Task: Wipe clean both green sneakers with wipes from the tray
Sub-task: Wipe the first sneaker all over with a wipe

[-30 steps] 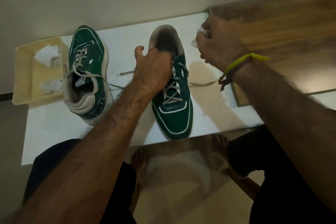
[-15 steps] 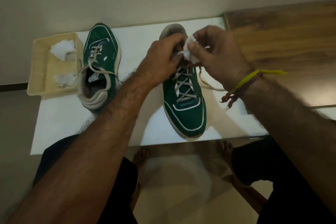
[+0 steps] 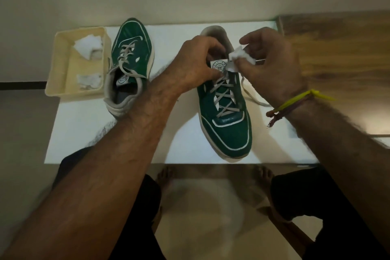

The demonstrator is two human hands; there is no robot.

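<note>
Two green sneakers lie on a white tabletop [image 3: 88, 133]. The left sneaker [image 3: 130, 57] points away from me, next to a cream tray [image 3: 55, 74] holding white wipes [image 3: 88, 47]. The right sneaker [image 3: 226, 124] points toward me. My left hand [image 3: 196, 63] pinches its tongue with the round label, pulling it up. My right hand [image 3: 272, 63] pinches a crumpled white wipe [image 3: 240, 57] against the tongue's right edge.
A wooden surface [image 3: 337, 53] adjoins the white tabletop on the right. A loose lace [image 3: 251, 95] trails right of the right sneaker. My knees and bare feet show below the table's front edge. A wall stands behind.
My left hand shifted from the right sneaker's collar to its tongue. My right hand brought the wipe from the shoe's right side onto the tongue.
</note>
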